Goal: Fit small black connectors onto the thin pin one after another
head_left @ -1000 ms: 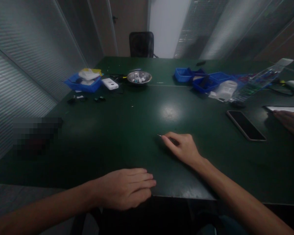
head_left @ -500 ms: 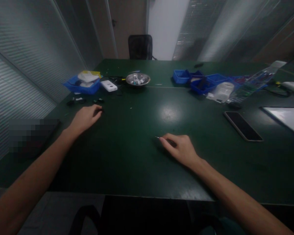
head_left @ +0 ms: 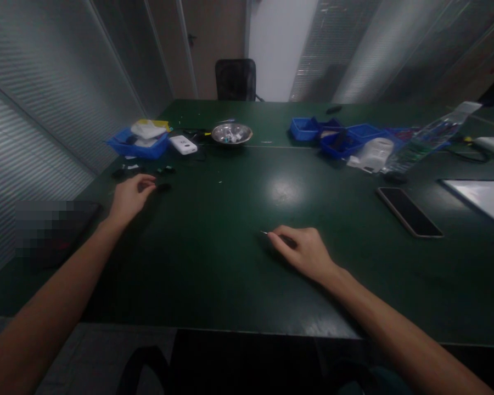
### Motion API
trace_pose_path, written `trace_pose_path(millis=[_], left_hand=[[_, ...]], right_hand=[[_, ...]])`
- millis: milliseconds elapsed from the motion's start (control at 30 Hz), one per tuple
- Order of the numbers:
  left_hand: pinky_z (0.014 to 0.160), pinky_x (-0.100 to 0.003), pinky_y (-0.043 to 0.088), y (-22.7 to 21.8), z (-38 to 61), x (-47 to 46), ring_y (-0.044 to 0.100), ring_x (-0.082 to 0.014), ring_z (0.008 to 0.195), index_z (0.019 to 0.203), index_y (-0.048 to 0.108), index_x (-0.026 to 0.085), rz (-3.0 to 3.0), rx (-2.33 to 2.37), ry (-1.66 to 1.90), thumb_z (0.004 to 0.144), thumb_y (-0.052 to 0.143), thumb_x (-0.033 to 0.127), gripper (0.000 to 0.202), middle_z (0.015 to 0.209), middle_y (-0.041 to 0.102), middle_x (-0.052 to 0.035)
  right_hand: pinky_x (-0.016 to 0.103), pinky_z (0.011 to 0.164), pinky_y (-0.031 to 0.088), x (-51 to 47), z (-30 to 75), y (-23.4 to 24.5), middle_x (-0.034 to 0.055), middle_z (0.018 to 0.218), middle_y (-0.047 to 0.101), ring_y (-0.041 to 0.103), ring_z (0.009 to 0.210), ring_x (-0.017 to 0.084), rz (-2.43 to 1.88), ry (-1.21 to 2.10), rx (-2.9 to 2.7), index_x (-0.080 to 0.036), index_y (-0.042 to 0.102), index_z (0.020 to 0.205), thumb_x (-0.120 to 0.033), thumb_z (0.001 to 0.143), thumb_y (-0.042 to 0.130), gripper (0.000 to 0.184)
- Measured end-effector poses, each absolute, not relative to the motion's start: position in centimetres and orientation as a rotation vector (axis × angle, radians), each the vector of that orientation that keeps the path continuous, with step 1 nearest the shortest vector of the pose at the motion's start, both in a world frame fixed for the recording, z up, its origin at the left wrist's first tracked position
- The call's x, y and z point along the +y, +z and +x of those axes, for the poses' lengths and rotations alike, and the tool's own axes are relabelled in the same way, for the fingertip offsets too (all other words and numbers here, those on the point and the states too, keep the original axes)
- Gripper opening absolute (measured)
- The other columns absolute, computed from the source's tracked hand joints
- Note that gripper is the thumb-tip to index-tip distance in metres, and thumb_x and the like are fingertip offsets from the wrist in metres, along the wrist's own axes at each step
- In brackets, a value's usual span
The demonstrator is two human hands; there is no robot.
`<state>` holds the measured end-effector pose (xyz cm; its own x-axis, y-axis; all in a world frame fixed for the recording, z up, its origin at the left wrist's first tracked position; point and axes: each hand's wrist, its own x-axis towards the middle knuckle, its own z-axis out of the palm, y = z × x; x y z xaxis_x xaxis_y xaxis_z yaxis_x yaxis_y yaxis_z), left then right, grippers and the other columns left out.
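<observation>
A: In the head view, where is the tool [head_left: 264,233]?

B: On the near side of the bowl [head_left: 232,144] and to its right, in the right hand [head_left: 307,249]. Only a thin, shiny tip shows, pointing left from the fingertips, low over the table [head_left: 209,263].

A: How do those fingers stand?

B: Thumb and forefinger pinch the tool; the others curl underneath. The hand hides most of its body.

A: And the left hand [head_left: 129,197]?

B: It is stretched out to the left of the bowl and nearer the front edge. Thumb and fingers bend towards each other, but whether anything sits between them cannot be told. A dark patch [head_left: 163,188] lies just beside the fingertips; it is too dim to say if that is a part or a shadow. Small black parts [head_left: 166,170] lie just beyond, left of the bowl.

A: How would the tool handle?

B: Light and stiff, judging by the tip; probably metal, so perhaps a little slippery. The tip looks the delicate end. The best hold is on the body just behind it, about where the pinch is.

A: What about the phone [head_left: 409,212]?

B: It lies flat, well right of the bowl and on its near side.
</observation>
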<state>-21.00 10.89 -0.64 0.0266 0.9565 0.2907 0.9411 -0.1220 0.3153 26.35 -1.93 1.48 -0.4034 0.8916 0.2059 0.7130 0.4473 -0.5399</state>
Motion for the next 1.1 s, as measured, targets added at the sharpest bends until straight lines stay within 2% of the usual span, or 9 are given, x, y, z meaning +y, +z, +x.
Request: trace_pose_path(millis=[167,267,400,600,767,933,1033,1100], left_hand=[[0.089,-0.029,0.041,-1.0,-21.9,11.2,0.055,-0.0201,0.099,0.129,0.062,0.010,2.229,2.217,0.571,0.097,0.060,0.039,0.044,0.112,0.064,-0.0072],[0.086,-0.030,0.041,-0.8,-22.0,11.3,0.053,-0.0219,0.096,0.119,0.068,0.010,2.173,2.298,0.465,0.097,0.058,0.044,0.042,0.108,0.062,-0.0083],[0.085,-0.029,0.041,-0.5,-21.6,11.0,0.052,-0.0220,0.097,0.109,0.070,0.012,2.140,2.316,0.427,0.097,0.058,0.040,0.033,0.108,0.061,-0.0077],[0.084,-0.027,0.043,0.2,-20.6,10.1,0.059,-0.0166,0.090,0.119,0.062,0.011,2.125,2.262,0.709,0.101,0.053,0.035,0.031,0.105,0.066,-0.0041],[0.090,-0.026,0.046,0.4,-19.7,9.9,0.062,-0.0148,0.095,0.115,0.066,0.011,2.102,2.141,0.912,0.098,0.058,0.034,0.029,0.108,0.068,-0.0033],[0.099,-0.030,0.045,0.4,-19.7,9.9,0.063,-0.0169,0.102,0.132,0.062,0.010,2.132,2.105,0.876,0.099,0.055,0.030,0.039,0.119,0.068,-0.0053],[0.103,-0.032,0.042,0.4,-19.9,9.9,0.061,-0.0193,0.107,0.127,0.066,0.010,2.252,2.121,0.778,0.101,0.052,0.030,0.036,0.124,0.067,-0.0058],[0.100,-0.031,0.043,0.4,-19.9,9.9,0.062,-0.0191,0.105,0.124,0.067,0.010,2.256,2.145,0.752,0.101,0.052,0.029,0.034,0.121,0.068,-0.0062]], right_hand=[[0.025,0.057,0.040,-1.9,26.4,1.3,0.0001,0.070,0.070,0.058,0.053,0.011,-1.349,0.508,-2.253,-0.020,0.074,0.098,-0.047,0.103,0.045,0.040],[0.026,0.057,0.041,-1.9,26.4,1.4,0.0003,0.071,0.071,0.058,0.053,0.010,-1.349,0.502,-2.260,-0.020,0.075,0.098,-0.047,0.103,0.045,0.041],[0.026,0.057,0.041,-1.9,26.3,1.4,0.0005,0.070,0.071,0.057,0.052,0.010,-1.344,0.496,-2.256,-0.020,0.075,0.097,-0.047,0.103,0.045,0.041],[0.026,0.056,0.040,-2.0,26.3,1.6,0.0006,0.069,0.070,0.056,0.052,0.011,-1.343,0.515,-2.261,-0.020,0.074,0.098,-0.046,0.103,0.045,0.040],[0.026,0.057,0.040,-2.0,26.3,1.8,0.0003,0.070,0.070,0.056,0.053,0.011,-1.341,0.524,-2.261,-0.020,0.074,0.098,-0.046,0.103,0.045,0.040],[0.026,0.056,0.039,-2.0,26.3,1.9,0.0005,0.069,0.070,0.056,0.052,0.011,-1.354,0.525,-2.268,-0.020,0.075,0.097,-0.047,0.103,0.044,0.041],[0.026,0.056,0.038,-2.0,26.3,1.9,0.0004,0.068,0.069,0.056,0.051,0.011,-1.360,0.520,-2.271,-0.019,0.075,0.097,-0.047,0.103,0.044,0.041],[0.026,0.056,0.038,-2.0,26.4,1.8,0.0001,0.067,0.068,0.056,0.052,0.011,-1.355,0.508,-2.271,-0.020,0.074,0.096,-0.046,0.103,0.044,0.041]])
